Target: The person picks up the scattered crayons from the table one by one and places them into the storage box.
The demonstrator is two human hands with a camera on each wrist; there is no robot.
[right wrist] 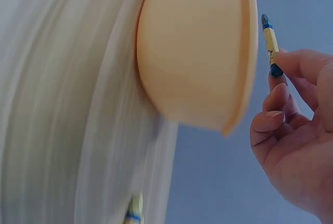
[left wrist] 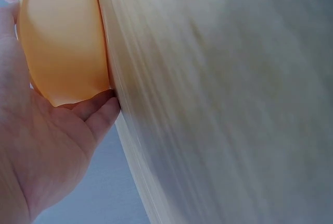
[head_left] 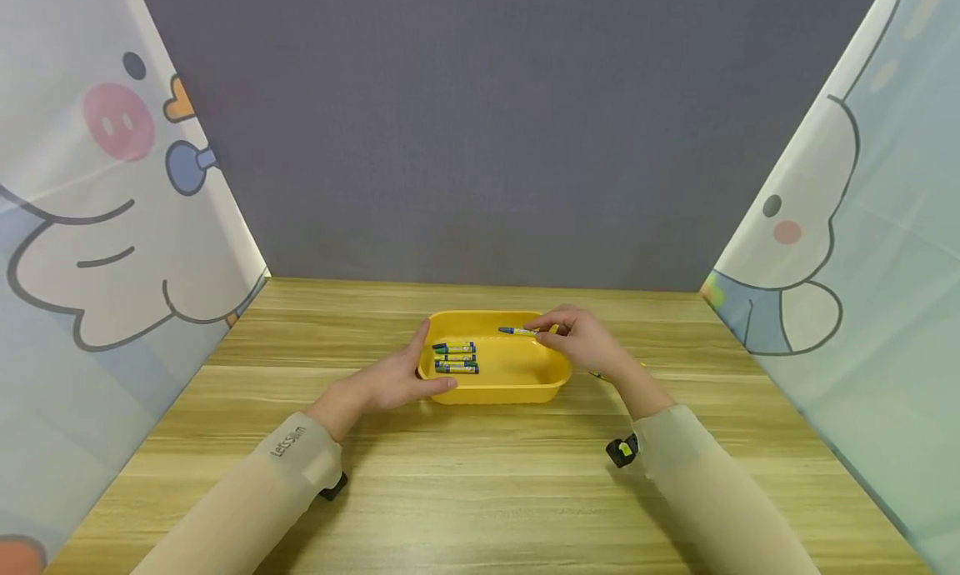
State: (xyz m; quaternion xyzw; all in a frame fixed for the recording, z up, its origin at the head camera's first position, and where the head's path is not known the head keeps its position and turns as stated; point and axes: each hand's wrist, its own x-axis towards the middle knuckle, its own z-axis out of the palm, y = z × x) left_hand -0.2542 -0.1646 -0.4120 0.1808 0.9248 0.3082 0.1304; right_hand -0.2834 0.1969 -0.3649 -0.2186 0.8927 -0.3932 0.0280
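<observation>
A yellow plastic tray [head_left: 495, 395] sits on the wooden table. My left hand [head_left: 392, 380] grips its left end, thumb along the front rim and fingers round the outer wall. In the left wrist view, the fingertips [left wrist: 106, 114] reach the tray's lower edge. Over the tray's right end, my right hand [head_left: 588, 342] pinches a crayon [head_left: 517, 332] between thumb and fingers. This crayon has a dark blue tip and a yellow wrapper; the right wrist view shows it above the rim. Several green-tipped crayons [head_left: 457, 369] lie side by side in the tray's left part.
On the table right of the tray lies another crayon [head_left: 600, 377], partly hidden behind my right forearm. A dark grey panel [head_left: 487, 142] rises at the table's far edge. Cartoon-printed curtains [head_left: 105, 250] hang along both sides.
</observation>
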